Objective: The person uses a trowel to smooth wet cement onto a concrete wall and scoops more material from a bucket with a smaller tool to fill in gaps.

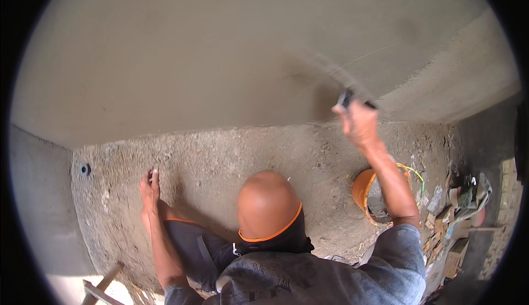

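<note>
My right hand (361, 124) is closed round the dark handle of a plastering trowel (337, 72). The long blade is smeared by motion and lies at or close to the grey rendered wall (220, 63); contact is hard to tell. Beside my bent left knee, my left hand (149, 192) hangs over the dirt floor with its fingers loosely stretched out. It appears to hold nothing. Below my right forearm stands an orange bucket (361, 186) with grey mortar (377, 207) inside, partly hidden by the arm.
Rough dirt floor (209, 151) runs along the wall's foot. A short grey pipe end (85, 169) sticks up at the left. Broken bricks and scraps (443, 219) lie in a heap at the right. A wooden piece (102, 291) lies at lower left.
</note>
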The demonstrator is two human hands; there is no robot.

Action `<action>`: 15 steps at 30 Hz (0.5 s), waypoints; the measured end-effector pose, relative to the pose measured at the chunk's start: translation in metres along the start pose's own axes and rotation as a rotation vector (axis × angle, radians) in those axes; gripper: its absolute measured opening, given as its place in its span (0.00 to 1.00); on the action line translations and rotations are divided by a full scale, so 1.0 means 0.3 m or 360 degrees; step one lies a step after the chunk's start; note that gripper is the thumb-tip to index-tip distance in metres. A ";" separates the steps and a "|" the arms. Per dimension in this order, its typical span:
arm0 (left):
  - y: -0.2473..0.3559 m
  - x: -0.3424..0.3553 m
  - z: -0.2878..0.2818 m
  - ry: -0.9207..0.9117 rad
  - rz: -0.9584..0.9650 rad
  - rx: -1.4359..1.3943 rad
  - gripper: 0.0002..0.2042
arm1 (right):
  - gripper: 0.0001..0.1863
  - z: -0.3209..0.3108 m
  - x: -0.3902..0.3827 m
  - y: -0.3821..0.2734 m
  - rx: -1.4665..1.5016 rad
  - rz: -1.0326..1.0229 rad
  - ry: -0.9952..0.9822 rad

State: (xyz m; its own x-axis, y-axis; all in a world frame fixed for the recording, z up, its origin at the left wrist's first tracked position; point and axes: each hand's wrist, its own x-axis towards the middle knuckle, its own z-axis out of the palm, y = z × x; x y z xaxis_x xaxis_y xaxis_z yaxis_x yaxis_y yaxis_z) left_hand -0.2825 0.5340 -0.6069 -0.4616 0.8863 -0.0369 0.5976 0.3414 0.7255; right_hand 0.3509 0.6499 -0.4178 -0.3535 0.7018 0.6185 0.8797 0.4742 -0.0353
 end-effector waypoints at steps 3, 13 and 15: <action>-0.006 -0.037 -0.024 0.0033 -0.0041 0.0055 0.24 | 0.15 0.365 -0.199 -0.148 0.0020 -0.0218 -0.0915; 0.018 -0.082 -0.032 0.0056 -0.0077 -0.0101 0.23 | 0.19 0.558 -0.184 0.002 0.0092 -0.0197 -0.1011; -0.014 -0.057 -0.017 0.0042 -0.0065 -0.0068 0.23 | 0.20 0.378 -0.079 0.070 0.0045 -0.0113 -0.1035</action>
State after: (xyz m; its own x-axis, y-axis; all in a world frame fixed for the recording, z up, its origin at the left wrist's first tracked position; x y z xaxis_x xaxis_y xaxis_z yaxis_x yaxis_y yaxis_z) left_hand -0.2805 0.5157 -0.6058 -0.5025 0.8632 -0.0489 0.5495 0.3626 0.7527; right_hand 0.3418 0.7035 -0.5224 -0.5383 0.8426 0.0195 0.8417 0.5386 -0.0377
